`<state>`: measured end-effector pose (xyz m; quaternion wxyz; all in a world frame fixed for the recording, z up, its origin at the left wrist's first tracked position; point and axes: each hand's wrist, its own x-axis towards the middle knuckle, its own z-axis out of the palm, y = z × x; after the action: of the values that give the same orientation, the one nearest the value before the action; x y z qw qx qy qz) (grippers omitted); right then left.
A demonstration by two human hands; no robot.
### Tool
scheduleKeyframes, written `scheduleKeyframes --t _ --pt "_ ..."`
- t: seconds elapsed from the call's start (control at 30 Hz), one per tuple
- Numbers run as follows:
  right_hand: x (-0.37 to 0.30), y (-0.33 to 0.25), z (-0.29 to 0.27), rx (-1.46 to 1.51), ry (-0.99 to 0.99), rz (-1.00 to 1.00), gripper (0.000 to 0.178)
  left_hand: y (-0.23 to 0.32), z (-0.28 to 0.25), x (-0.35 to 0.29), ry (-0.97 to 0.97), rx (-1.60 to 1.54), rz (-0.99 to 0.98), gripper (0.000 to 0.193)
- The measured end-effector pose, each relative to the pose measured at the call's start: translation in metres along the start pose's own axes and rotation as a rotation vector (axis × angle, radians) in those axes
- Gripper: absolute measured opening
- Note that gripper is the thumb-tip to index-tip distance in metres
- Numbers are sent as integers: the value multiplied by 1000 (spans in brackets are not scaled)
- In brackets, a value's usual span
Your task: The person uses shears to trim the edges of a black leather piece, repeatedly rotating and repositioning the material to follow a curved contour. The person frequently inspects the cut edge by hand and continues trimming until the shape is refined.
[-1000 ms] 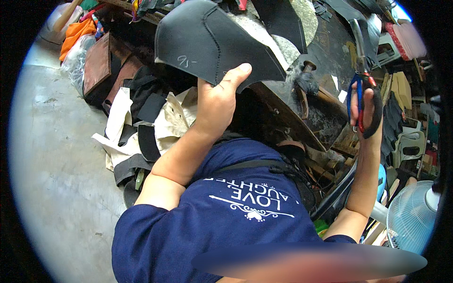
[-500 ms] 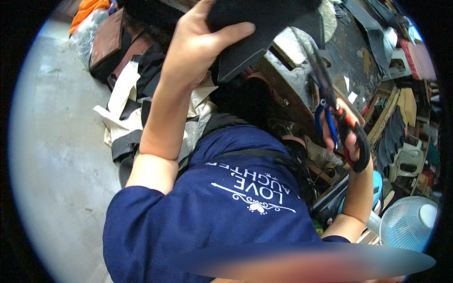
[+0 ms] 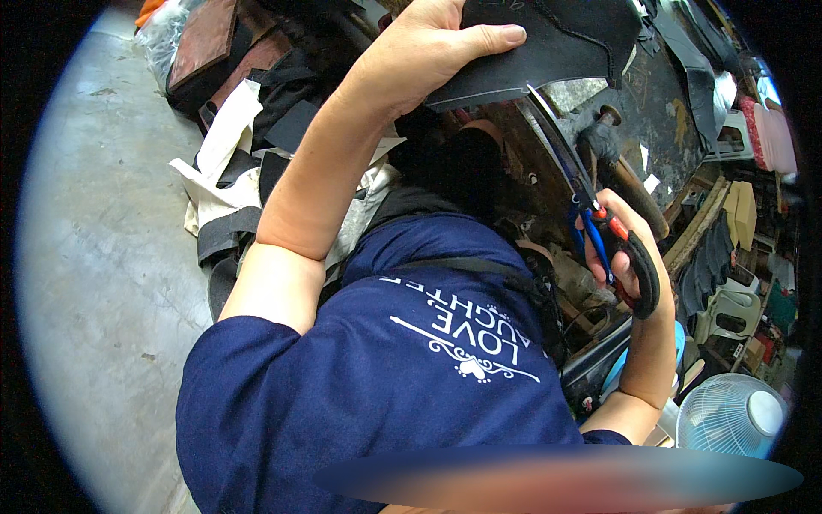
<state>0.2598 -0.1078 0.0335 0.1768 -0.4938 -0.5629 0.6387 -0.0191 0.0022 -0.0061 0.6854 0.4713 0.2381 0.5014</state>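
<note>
My left hand [image 3: 428, 56] grips a black sheet [image 3: 548, 47], leather-like, at the top of the view, thumb lying on its upper face. A pale line runs along the sheet's near edge, and a black cord-like strip lies over its right part. In my right hand [image 3: 629, 248] are scissors [image 3: 582, 184] with black and red handles. Their long blades point up and left, the tip at the sheet's near edge. Blue handles [image 3: 597, 248], seemingly of a second small tool, show in the same hand. My right fingers are partly hidden behind the handles.
A dark worktable [image 3: 651, 111] with a wooden-handled hammer [image 3: 610, 116] lies beyond the scissors. Pale and black scraps [image 3: 227, 137] are heaped at the left beside the concrete floor [image 3: 111, 257]. A fan [image 3: 732, 415] stands at the lower right, below a pale plastic stool [image 3: 732, 315].
My left hand and the black sheet have moved right and turned, showing more of the sheet's face. The scissors' blades, blurred before, now meet its near edge.
</note>
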Motion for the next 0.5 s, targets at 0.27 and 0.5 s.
scheduleKeyframes --t 0.27,0.5 --pt "1 -1 -3 28 -2 35 85 1 -1 2 -30 -61 -2 47" --pt "3 4 -6 10 13 8 86 6 5 -2 -21 -138 -57 47"
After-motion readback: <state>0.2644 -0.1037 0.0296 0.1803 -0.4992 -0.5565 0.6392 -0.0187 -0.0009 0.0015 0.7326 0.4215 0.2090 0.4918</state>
